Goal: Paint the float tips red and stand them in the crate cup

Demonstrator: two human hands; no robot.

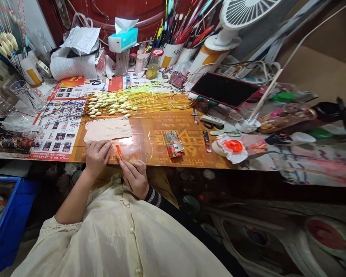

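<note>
My right hand [135, 177] pinches a slim paintbrush [119, 151] with a bright orange tip, which points up and left over the table's front edge. My left hand [98, 156] has its fingers curled together beside the brush tip, just below a pale cloth [108, 129] with small orange marks. A thin dark line runs left from these fingers; what they grip is too small to tell. Behind the cloth lie several pale fishing float bodies [111, 103] on long thin stems. To the right, a small pot of orange paint [233, 146] sits in crumpled white paper.
A decorated small box [173, 144] lies right of my hands. Farther back, a phone [225, 89] leans at a tilt near a white fan [248, 15]. A tissue pack [123, 40], a glass jar [155, 63] and a glass mug [29, 96] stand behind. A blue crate [8, 227] is below left.
</note>
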